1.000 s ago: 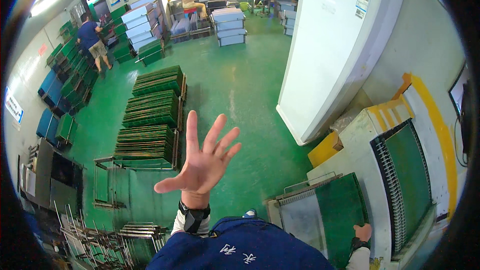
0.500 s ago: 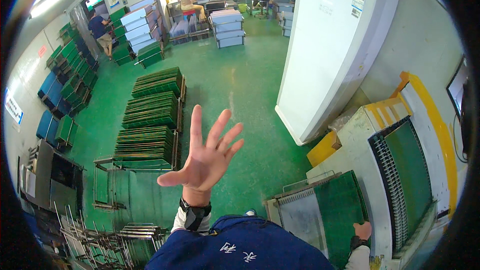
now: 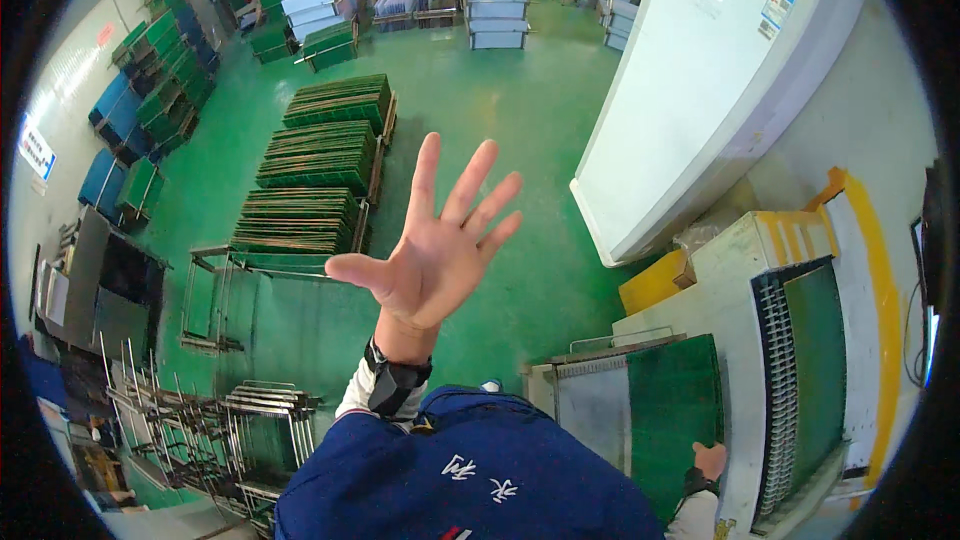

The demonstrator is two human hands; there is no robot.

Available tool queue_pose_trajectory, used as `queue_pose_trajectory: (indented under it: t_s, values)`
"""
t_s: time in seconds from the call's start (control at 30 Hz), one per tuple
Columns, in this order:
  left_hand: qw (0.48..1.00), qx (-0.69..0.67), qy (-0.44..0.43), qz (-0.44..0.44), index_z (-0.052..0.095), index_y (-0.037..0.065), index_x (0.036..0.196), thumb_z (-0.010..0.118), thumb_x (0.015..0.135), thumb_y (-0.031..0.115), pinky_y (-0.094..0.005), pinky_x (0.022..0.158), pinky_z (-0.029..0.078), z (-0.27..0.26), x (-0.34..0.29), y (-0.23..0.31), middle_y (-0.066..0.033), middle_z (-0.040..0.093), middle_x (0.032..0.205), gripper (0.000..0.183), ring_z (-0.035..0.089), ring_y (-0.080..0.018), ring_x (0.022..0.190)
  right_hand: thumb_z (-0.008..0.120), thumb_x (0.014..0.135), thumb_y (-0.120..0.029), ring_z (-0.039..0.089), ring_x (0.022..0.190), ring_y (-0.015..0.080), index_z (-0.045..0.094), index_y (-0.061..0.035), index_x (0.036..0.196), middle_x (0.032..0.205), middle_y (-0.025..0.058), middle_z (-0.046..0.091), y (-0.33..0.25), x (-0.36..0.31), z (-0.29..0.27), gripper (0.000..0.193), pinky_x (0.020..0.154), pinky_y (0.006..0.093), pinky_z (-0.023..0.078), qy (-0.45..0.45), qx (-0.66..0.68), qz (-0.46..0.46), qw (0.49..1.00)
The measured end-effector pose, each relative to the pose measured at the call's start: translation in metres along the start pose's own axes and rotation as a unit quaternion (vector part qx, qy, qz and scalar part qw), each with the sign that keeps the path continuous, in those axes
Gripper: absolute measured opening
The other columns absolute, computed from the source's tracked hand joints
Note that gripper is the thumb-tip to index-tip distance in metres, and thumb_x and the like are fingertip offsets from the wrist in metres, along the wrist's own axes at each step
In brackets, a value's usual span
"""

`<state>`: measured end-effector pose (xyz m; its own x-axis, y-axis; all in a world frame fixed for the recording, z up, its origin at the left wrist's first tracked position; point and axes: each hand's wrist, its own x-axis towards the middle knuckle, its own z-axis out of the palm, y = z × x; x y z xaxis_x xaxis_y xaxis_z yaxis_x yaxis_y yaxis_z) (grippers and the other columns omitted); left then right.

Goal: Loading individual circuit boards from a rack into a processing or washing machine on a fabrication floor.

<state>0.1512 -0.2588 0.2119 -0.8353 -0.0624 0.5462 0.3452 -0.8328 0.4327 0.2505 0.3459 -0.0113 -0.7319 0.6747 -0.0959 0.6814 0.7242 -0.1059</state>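
My left hand (image 3: 437, 255) is raised in mid-air, palm toward me, with fingers and thumb spread wide and nothing in it. A black band circles its wrist. Low on the right, my right hand (image 3: 709, 460) is closed at the right edge of a green board (image 3: 675, 400); its fingertips are partly hidden. The board sits in a rack (image 3: 540, 380) beside a pale grey panel (image 3: 595, 410). Close to that hand is a machine's dark slotted conveyor (image 3: 778, 380) with another green board (image 3: 815, 370) on it.
Racks full of green boards (image 3: 315, 155) stand in a row left of centre. An empty metal frame (image 3: 210, 300) and several metal racks (image 3: 250, 420) are nearer. A tall white cabinet (image 3: 680, 90) and a yellow box (image 3: 655, 287) stand at right. People sit at far benches.
The view has tilted down and shifted, so the surroundings sit higher in the picture. My left hand stays spread and raised, higher in view. My right hand remains at the green board's edge.
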Motion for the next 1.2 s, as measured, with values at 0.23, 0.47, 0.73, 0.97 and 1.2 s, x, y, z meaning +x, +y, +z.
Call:
queue_pose_trajectory:
  t_s: [0.23,0.47,0.73,0.97,1.2]
  values:
    - [0.998,-0.068,0.001,0.004,-0.003,0.02,0.145,0.06,0.05,0.079,-0.0498,0.11,0.016,-0.005,0.002,-0.002,-0.0154,-0.003,0.151,0.129,0.011,-0.0382,0.137,0.076,0.058,-0.028,0.06,0.091,0.0392,0.062,0.0066,0.095,0.093,0.0247,0.063,0.039,0.021,0.031,0.053,0.08,0.0431,0.047,0.089,-0.045,-0.039,0.994]
    - [0.996,-0.074,-0.037,0.027,0.001,0.024,0.146,0.066,0.07,0.054,-0.0486,0.11,0.011,-0.011,0.0,0.0,-0.0148,0.001,0.151,0.104,0.011,-0.0374,0.137,0.076,0.057,-0.026,0.061,0.09,0.0388,0.064,0.0059,0.092,0.093,0.0248,0.063,0.021,0.013,0.013,0.048,0.077,0.0426,0.048,-0.011,-0.007,-0.017,1.0]
    - [0.995,-0.095,-0.006,0.027,0.002,0.023,0.147,0.056,0.055,0.015,-0.0481,0.11,0.007,-0.005,0.0,0.003,-0.0139,0.002,0.152,0.106,0.011,-0.0373,0.138,0.076,0.059,-0.028,0.062,0.087,0.0364,0.065,0.0049,0.09,0.09,0.0234,0.065,0.013,0.004,0.018,0.047,0.074,0.0433,0.049,0.087,-0.084,-0.025,0.992]
    - [0.995,-0.093,-0.007,0.024,0.006,0.019,0.147,0.056,0.057,0.017,-0.0469,0.111,0.008,-0.01,0.001,0.002,-0.0124,0.005,0.152,0.103,0.011,-0.0357,0.138,0.077,0.06,-0.03,0.062,0.087,0.037,0.066,0.0027,0.09,0.09,0.0221,0.065,0.011,0.005,0.007,0.046,0.076,0.0422,0.049,0.003,-0.058,-0.004,0.998]
    - [0.993,-0.11,-0.003,0.03,0.006,0.02,0.147,0.057,0.059,0.021,-0.0468,0.111,0.007,-0.009,-0.001,0.004,-0.0123,0.005,0.152,0.102,0.011,-0.036,0.138,0.077,0.062,-0.027,0.062,0.087,0.0363,0.066,0.0015,0.091,0.09,0.0203,0.066,0.014,0.012,0.015,0.042,0.075,0.0422,0.048,-0.013,-0.031,0.001,0.999]
